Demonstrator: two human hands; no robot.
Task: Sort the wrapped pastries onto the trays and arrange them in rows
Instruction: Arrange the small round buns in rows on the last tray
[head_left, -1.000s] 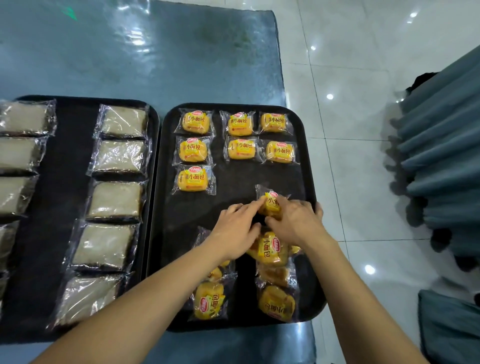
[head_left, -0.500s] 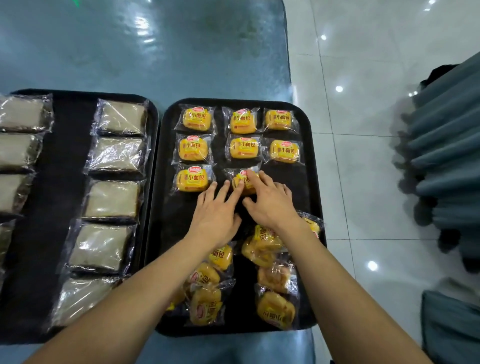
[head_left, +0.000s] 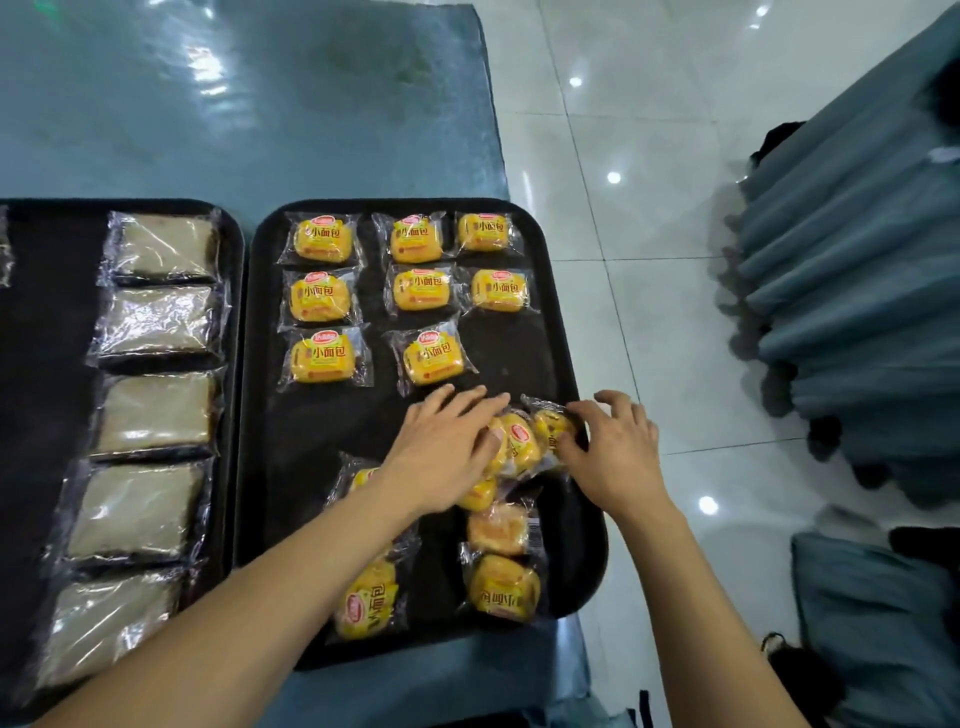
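The right black tray (head_left: 519, 364) holds yellow wrapped pastries in rows at its far end: three, three, then two, the last one (head_left: 434, 357) slightly askew. A loose pile of yellow pastries (head_left: 501, 530) lies at the near end. My left hand (head_left: 441, 452) lies flat with straight fingers on a pastry (head_left: 519, 441) at the top of the pile. My right hand (head_left: 610, 452) pinches a small yellow pastry (head_left: 550, 423) between thumb and forefinger by the tray's right rim. My forearm hides part of the pile.
The left black tray (head_left: 234, 364) carries a column of pale rectangular pastries (head_left: 156, 410) in clear wrappers, with more cut off at the left edge. Both trays sit on a blue table (head_left: 260, 104). To the right are a white tiled floor (head_left: 649, 312) and blue draped fabric (head_left: 857, 260).
Both hands carried a yellow pastry to the middle of the third row and let it go. They then drew back to the pile, where the right hand took hold of another.
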